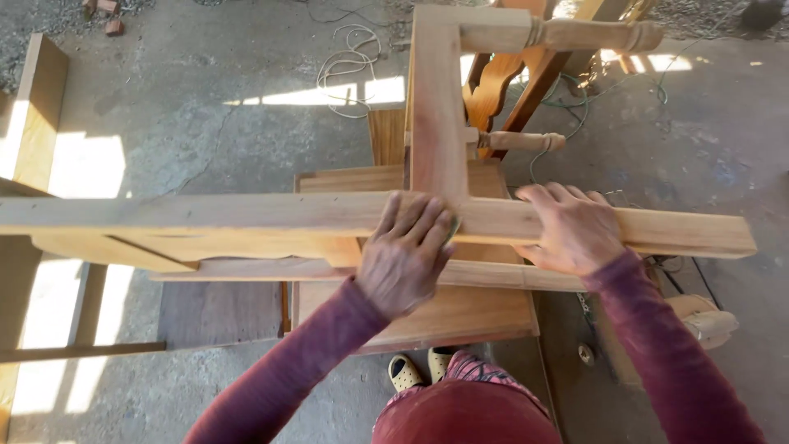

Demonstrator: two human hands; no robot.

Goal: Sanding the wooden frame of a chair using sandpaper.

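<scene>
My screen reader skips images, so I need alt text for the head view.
Seen from above, a person's left hand presses flat on a wooden frame's long rail beside its joint, while the right hand rests on the rail further along. Turned legs stick out beyond, over a concrete floor.

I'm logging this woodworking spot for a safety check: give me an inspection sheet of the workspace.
Surface: cracked grey concrete floor, sunlit patches.
Job's things: unfinished pale wooden furniture frame lying on a flat wooden panel; turned wooden spindles at its far end.
Clutter: loose wooden plank at left.
Hands: left hand pressed flat on the frame joint, something small under its fingers; right hand flat on the rail.
Cables: coiled white cord; green wire.
Surroundings: gravel at far edge; the person's yellow sandals.
</scene>
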